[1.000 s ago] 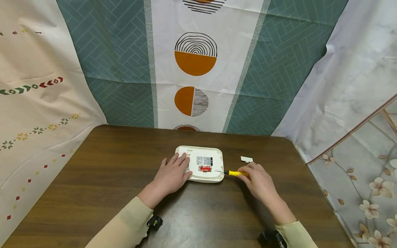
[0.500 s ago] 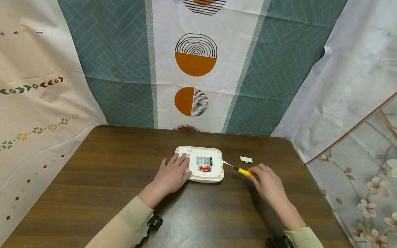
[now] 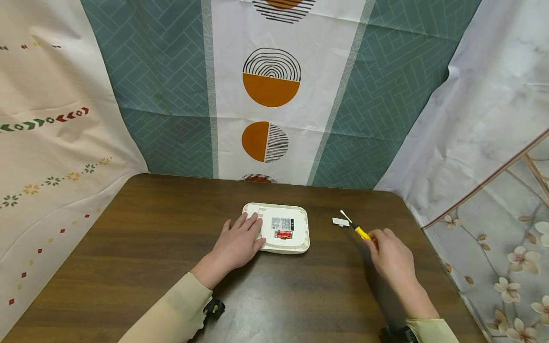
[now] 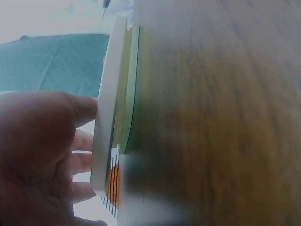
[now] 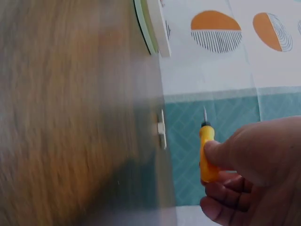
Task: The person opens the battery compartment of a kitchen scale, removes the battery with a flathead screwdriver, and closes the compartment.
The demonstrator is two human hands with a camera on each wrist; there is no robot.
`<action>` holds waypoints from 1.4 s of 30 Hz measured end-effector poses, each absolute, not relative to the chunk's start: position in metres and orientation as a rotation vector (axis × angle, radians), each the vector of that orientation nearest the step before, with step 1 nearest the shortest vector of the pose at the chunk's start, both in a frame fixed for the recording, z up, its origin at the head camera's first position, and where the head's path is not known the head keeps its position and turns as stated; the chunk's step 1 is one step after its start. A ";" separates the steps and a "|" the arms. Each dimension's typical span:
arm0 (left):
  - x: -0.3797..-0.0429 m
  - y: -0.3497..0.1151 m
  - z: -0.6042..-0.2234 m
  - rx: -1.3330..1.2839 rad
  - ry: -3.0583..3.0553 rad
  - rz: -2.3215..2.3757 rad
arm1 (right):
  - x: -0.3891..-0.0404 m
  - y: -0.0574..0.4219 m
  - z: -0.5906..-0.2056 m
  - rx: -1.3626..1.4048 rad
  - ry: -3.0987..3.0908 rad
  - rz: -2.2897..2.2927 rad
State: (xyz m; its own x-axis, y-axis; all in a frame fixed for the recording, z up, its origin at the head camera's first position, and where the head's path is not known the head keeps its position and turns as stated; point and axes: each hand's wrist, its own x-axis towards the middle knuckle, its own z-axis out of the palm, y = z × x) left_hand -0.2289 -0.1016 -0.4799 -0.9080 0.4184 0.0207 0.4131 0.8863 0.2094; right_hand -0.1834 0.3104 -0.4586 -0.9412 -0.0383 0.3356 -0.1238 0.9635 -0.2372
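A white, rounded-square device (image 3: 296,212) lies underside up on the table, showing a printed label and an uncovered battery compartment. Red batteries (image 3: 283,235) sit in that compartment. My left hand (image 3: 236,240) rests on the device's left side with its fingers spread; the left wrist view shows the hand along the device's edge (image 4: 109,103). To the right, my right hand (image 3: 392,255) grips a yellow-handled screwdriver (image 3: 362,233) between thumb and fingers, its shaft pointing up and left. The screwdriver handle (image 5: 206,155) is raised off the table. Near its tip lies a small white battery cover (image 3: 340,222).
The brown wooden table (image 3: 171,214) carries all these things. Behind it hangs a green and white patterned curtain (image 3: 171,95). Pale patterned cloths stand at the left (image 3: 51,157) and right (image 3: 484,228) sides.
My right hand has drawn the screwdriver away from the batteries, moving right, and its tip now points up near the small cover. My left hand and the device have stayed put.
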 end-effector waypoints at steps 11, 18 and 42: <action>-0.228 -0.101 -0.478 0.661 3.028 0.353 | -0.189 0.337 -0.459 -0.050 -2.912 0.328; -0.228 -0.101 -0.479 0.657 3.024 0.345 | -0.193 0.346 -0.462 -0.121 -2.979 0.312; -0.228 -0.102 -0.480 0.643 3.028 0.337 | -0.201 0.352 -0.473 -0.192 -3.097 0.295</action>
